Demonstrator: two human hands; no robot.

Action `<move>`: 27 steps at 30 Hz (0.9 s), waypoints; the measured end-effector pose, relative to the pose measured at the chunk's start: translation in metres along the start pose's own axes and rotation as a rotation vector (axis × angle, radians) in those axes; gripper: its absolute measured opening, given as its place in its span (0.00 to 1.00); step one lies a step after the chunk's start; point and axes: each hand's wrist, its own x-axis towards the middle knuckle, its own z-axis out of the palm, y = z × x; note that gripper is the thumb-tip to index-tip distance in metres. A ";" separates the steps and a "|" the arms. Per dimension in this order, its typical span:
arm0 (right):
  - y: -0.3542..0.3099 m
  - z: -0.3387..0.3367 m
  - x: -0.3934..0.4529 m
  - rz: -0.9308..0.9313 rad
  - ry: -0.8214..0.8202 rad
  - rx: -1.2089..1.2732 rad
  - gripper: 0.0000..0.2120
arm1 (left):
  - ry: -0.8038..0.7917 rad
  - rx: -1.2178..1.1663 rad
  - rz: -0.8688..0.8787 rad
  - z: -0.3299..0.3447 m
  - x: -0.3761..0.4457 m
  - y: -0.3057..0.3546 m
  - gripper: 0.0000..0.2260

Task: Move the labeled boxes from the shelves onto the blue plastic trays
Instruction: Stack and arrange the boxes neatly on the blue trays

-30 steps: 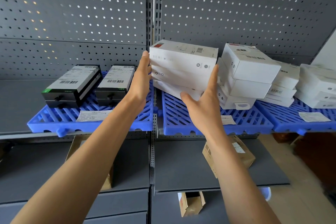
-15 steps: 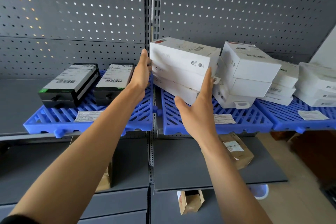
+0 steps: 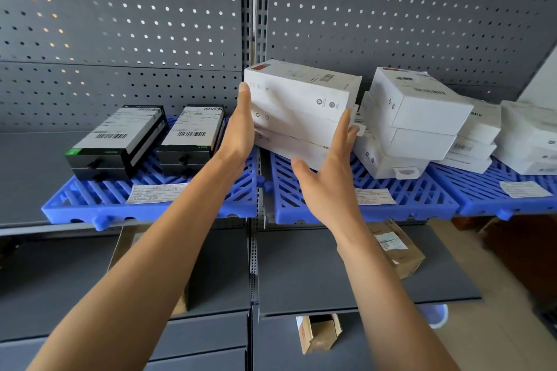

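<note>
A stack of three white labeled boxes (image 3: 298, 105) sits between my palms over the middle blue plastic tray (image 3: 416, 199). My left hand (image 3: 239, 132) presses flat against the stack's left side, fingers straight. My right hand (image 3: 327, 178) presses its right front edge with straight fingers, thumb spread out below. I cannot tell whether the stack's underside touches the tray. Two black boxes with white labels (image 3: 120, 138) (image 3: 193, 137) lie on the left blue tray (image 3: 99, 205).
More white boxes (image 3: 419, 120) are piled on the middle tray, others (image 3: 527, 141) on the right tray. Paper slips lie on the tray fronts. Brown cardboard boxes (image 3: 398, 250) sit on lower grey shelves. Grey pegboard backs the shelf.
Both hands have pushed the white stack back and slightly right over the middle tray, closer to the neighbouring white pile. The view has tilted a little upward.
</note>
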 end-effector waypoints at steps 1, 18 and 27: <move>0.001 0.000 0.001 -0.002 0.000 -0.010 0.48 | -0.009 -0.006 -0.003 -0.002 -0.001 0.000 0.29; -0.001 0.002 0.002 -0.024 -0.066 -0.050 0.51 | -0.034 0.040 -0.021 -0.002 0.003 -0.001 0.41; 0.001 -0.002 -0.006 -0.070 0.007 -0.138 0.50 | 0.073 -0.055 0.022 -0.001 0.001 -0.002 0.40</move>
